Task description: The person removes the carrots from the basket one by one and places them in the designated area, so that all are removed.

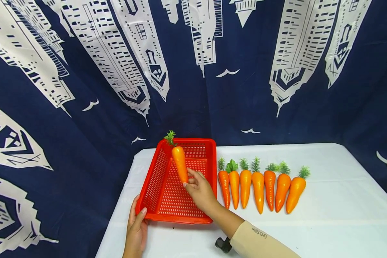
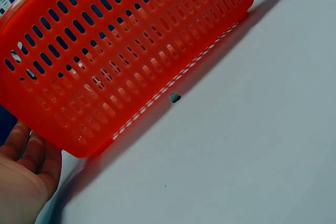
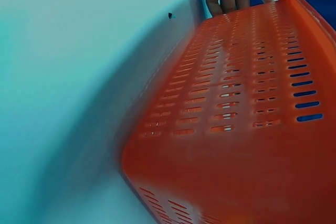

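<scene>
A red perforated plastic basket [image 1: 151,216] sits on the white table. At its near left corner my left hand [image 1: 137,227] grips it, thumb over the rim and fingers along the outside; in the left wrist view those fingers [image 2: 50,163] touch the wall below the corner. Above the basket's inside, my right hand [image 1: 200,190] pinches an orange carrot [image 1: 179,161] near its narrow tip. Its green top points up and away, toward the far rim. The right wrist view shows only the basket's outer wall [image 3: 184,177] and the left hand; the carrot is hidden there.
Several carrots [image 1: 245,188] with green tops lie in a row right of the basket, tips toward me. A small black object [image 1: 223,245] is beside the right sleeve. Navy cloth [image 1: 187,114] with white building prints hangs behind and left of the table [image 1: 335,200].
</scene>
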The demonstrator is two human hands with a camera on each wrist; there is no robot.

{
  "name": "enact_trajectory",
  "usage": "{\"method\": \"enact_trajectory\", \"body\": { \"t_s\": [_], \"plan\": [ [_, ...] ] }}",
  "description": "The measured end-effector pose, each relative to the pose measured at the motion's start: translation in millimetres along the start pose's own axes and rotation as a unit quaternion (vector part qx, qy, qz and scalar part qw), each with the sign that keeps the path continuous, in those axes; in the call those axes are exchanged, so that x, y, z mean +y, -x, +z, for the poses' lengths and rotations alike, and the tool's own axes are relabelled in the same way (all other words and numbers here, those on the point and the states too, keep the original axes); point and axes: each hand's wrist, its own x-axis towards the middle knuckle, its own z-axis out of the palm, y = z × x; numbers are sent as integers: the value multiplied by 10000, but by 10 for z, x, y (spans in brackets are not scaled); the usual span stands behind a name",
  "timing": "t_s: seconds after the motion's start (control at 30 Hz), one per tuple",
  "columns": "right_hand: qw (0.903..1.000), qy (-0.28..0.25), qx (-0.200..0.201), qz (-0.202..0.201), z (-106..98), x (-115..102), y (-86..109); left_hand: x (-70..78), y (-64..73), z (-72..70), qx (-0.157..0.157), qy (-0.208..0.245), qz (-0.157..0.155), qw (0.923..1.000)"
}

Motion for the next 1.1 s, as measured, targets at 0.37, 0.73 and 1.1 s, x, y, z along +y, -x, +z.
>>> {"method": "enact_trajectory", "body": {
  "t_s": [0.37, 0.73, 1.1],
  "plan": [
    [9941, -759, 767, -102, -96, -28, 24, 5, -17, -2, 37, -3, -32, 10000],
    [9914, -984, 860, 80, -204, -20, 98, -1, -13, -1, 24, -13, -198, 9998],
    [9859, -1271, 1042, 308, -454, -47, 188, -6, -11, -12, 60, 30, -167, 9998]
  ]
}}
